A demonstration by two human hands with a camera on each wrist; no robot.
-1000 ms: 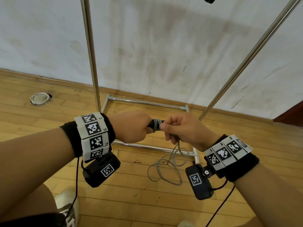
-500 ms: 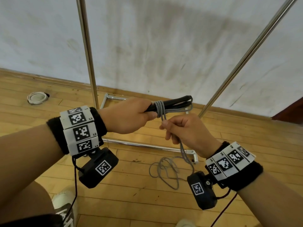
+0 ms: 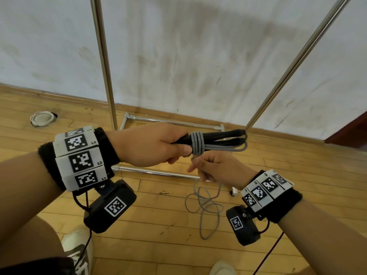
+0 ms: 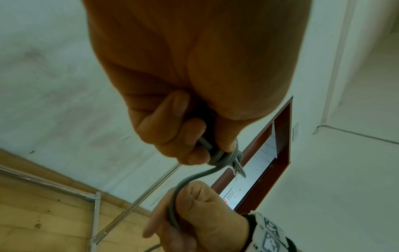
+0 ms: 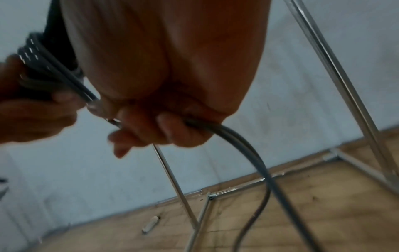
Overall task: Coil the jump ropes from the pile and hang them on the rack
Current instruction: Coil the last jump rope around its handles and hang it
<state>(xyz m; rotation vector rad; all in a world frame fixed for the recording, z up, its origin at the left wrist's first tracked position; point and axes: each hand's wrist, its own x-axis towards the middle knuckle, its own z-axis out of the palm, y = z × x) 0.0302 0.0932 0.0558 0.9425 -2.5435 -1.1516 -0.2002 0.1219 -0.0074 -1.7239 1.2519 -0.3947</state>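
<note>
Left hand [image 3: 151, 145] fisted around rope handles [image 3: 222, 135], right hand [image 3: 220, 167] pinching cord [image 3: 202, 207] below

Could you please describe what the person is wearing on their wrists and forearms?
Both forearms are bare. Each wrist carries a black wristband wrapped by white blocks printed with black square marker codes. Under each wrist hangs a black camera box bearing one such code; a thin dark cable trails from each.

Grey rope [image 3: 197, 145], black handles [image 3: 228, 134], silver rack [image 3: 103, 62], checkered black-white wristbands [image 3: 80, 155]
</note>
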